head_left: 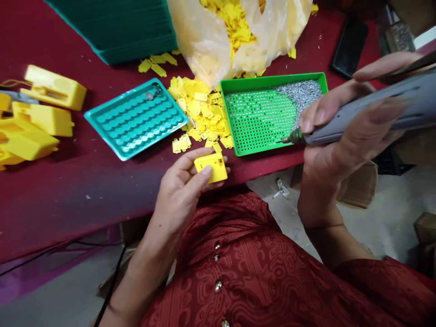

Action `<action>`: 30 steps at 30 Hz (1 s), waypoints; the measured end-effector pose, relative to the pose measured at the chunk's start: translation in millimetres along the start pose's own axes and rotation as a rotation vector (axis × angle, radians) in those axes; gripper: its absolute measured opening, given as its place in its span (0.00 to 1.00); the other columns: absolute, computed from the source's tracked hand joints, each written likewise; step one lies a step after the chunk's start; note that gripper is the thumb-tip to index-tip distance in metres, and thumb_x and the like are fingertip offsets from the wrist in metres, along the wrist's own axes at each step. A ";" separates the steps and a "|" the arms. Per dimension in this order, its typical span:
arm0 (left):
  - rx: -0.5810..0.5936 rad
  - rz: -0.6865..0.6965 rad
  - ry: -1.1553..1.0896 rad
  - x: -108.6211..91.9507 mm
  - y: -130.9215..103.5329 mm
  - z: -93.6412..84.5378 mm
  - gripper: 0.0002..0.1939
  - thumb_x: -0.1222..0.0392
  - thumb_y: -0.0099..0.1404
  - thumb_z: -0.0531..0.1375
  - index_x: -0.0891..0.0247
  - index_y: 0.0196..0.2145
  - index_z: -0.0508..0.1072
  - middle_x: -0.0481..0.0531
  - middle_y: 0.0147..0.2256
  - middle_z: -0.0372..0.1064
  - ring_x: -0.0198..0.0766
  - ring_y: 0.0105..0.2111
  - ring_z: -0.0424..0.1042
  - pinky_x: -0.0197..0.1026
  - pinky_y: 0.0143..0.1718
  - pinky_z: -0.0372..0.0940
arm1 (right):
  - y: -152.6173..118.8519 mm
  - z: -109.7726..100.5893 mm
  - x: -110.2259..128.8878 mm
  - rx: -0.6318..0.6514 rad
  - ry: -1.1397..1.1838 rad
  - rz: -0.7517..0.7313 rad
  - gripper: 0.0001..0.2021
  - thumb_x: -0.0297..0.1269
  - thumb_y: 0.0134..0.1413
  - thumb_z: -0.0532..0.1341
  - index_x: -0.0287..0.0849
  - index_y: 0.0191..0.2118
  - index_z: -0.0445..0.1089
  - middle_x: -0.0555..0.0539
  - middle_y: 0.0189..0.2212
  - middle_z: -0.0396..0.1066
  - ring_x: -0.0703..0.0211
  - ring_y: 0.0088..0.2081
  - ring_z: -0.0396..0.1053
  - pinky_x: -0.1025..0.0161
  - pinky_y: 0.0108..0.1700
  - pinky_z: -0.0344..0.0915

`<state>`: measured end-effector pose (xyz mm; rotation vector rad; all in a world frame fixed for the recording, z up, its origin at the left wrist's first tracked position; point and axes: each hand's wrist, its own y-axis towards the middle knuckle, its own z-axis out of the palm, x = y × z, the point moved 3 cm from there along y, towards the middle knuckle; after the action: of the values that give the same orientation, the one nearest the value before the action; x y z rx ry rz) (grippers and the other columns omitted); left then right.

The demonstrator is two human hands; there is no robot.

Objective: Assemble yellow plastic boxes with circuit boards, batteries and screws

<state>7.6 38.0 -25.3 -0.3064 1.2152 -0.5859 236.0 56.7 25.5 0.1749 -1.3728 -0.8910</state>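
Observation:
My left hand [180, 186] grips a small yellow plastic case [217, 167] near the table's front edge, thumb across its top face. In my right hand [327, 150] is a grey electric screwdriver [361, 111], lying slantwise with its tip pointing left. That tip is over the green screw tray [272, 79], a perforated tray with screws standing in many of its holes. Loose silver screws [308, 93] are heaped at its right end, partly behind my fingers. Just beyond my left hand lies a pile of small yellow plastic pieces [204, 109].
A teal moulded tray [136, 116] with a few round metal discs lies left of the pile. Larger yellow cases [37, 122] are grouped at far left. Stacked dark green trays [119, 27], a plastic bag [204, 45] of yellow pieces and a black phone [350, 47] stand along the back.

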 end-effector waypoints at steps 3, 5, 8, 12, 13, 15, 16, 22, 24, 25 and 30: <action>0.020 -0.019 0.032 3.5 -3.6 -1.9 0.24 0.54 0.59 0.75 0.62 0.50 0.76 0.56 0.44 0.84 0.43 0.39 0.85 0.36 0.35 0.80 | 3.0 0.9 0.5 -0.034 0.003 -0.034 0.08 0.46 0.65 0.69 0.49 0.42 0.77 0.56 0.24 0.60 0.72 0.22 0.62 0.69 0.23 0.61; 0.019 -0.024 0.046 5.1 -5.9 -4.6 0.25 0.53 0.60 0.75 0.61 0.52 0.76 0.57 0.45 0.84 0.43 0.40 0.85 0.37 0.36 0.80 | 2.7 -4.2 -8.4 -0.048 -0.004 -0.044 0.11 0.49 0.65 0.69 0.47 0.42 0.74 0.58 0.21 0.59 0.72 0.19 0.59 0.69 0.20 0.59; 0.005 -0.012 0.063 6.4 -8.2 -9.0 0.24 0.53 0.61 0.74 0.61 0.52 0.76 0.57 0.46 0.84 0.44 0.41 0.85 0.38 0.36 0.81 | -0.3 -13.4 -21.8 -0.047 -0.070 -0.001 0.14 0.52 0.66 0.66 0.47 0.44 0.70 0.59 0.20 0.60 0.71 0.17 0.57 0.68 0.19 0.58; 0.006 0.003 0.079 7.1 -7.8 -12.0 0.23 0.52 0.62 0.73 0.61 0.52 0.76 0.56 0.45 0.84 0.43 0.40 0.85 0.38 0.36 0.81 | -5.0 -17.9 -28.0 -0.064 -0.196 0.011 0.17 0.57 0.66 0.63 0.48 0.44 0.66 0.59 0.21 0.59 0.69 0.18 0.58 0.67 0.20 0.58; 0.006 0.003 0.081 7.2 -7.4 -12.3 0.23 0.53 0.62 0.73 0.61 0.52 0.76 0.56 0.45 0.84 0.43 0.40 0.85 0.38 0.36 0.81 | -5.6 -17.9 -30.6 -0.062 -0.214 0.004 0.18 0.58 0.65 0.64 0.48 0.44 0.66 0.59 0.21 0.58 0.69 0.18 0.57 0.67 0.20 0.57; 0.005 0.005 0.078 7.1 -6.3 -12.5 0.23 0.53 0.62 0.73 0.61 0.52 0.76 0.56 0.44 0.84 0.43 0.39 0.85 0.38 0.35 0.81 | -6.1 -18.5 -38.9 -0.058 -0.209 -0.036 0.20 0.59 0.63 0.65 0.49 0.44 0.65 0.59 0.21 0.57 0.70 0.17 0.53 0.67 0.19 0.53; 0.003 0.010 0.077 6.8 -5.7 -12.5 0.23 0.54 0.62 0.73 0.61 0.52 0.76 0.56 0.43 0.84 0.43 0.39 0.85 0.38 0.35 0.81 | -6.1 -19.5 -44.0 -0.057 -0.190 -0.071 0.20 0.59 0.63 0.66 0.50 0.45 0.66 0.60 0.20 0.57 0.71 0.16 0.51 0.68 0.18 0.50; 0.005 0.042 0.089 4.3 -3.2 -11.9 0.21 0.55 0.63 0.73 0.61 0.51 0.77 0.58 0.47 0.83 0.44 0.40 0.85 0.38 0.35 0.81 | -6.3 -27.5 -56.1 -0.027 -0.077 -0.121 0.18 0.58 0.63 0.66 0.50 0.46 0.70 0.59 0.20 0.60 0.71 0.16 0.53 0.68 0.17 0.50; -0.006 0.039 0.075 3.7 -2.7 -11.4 0.21 0.55 0.62 0.73 0.61 0.50 0.77 0.57 0.46 0.84 0.44 0.39 0.85 0.37 0.34 0.81 | -8.2 -25.1 -45.6 -0.004 -0.132 0.003 0.21 0.61 0.61 0.67 0.51 0.47 0.68 0.58 0.22 0.63 0.68 0.19 0.62 0.67 0.21 0.59; -0.012 0.034 0.068 3.6 -2.6 -11.0 0.21 0.55 0.61 0.74 0.61 0.50 0.78 0.57 0.45 0.84 0.44 0.39 0.85 0.37 0.33 0.81 | -9.8 -22.3 -38.5 0.015 -0.177 0.087 0.24 0.63 0.59 0.68 0.51 0.49 0.67 0.57 0.23 0.64 0.66 0.22 0.67 0.66 0.24 0.64; -0.029 0.026 0.063 2.5 -3.2 -10.2 0.21 0.55 0.60 0.75 0.61 0.49 0.78 0.56 0.45 0.84 0.44 0.38 0.85 0.37 0.33 0.80 | -19.6 -0.1 -2.9 0.136 -0.341 0.402 0.32 0.66 0.53 0.71 0.51 0.54 0.66 0.53 0.31 0.71 0.57 0.38 0.78 0.59 0.37 0.75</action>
<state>-2.3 34.8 -29.0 -0.2983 1.2876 -0.5593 227.6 45.3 11.6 -0.1551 -1.7104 -0.5033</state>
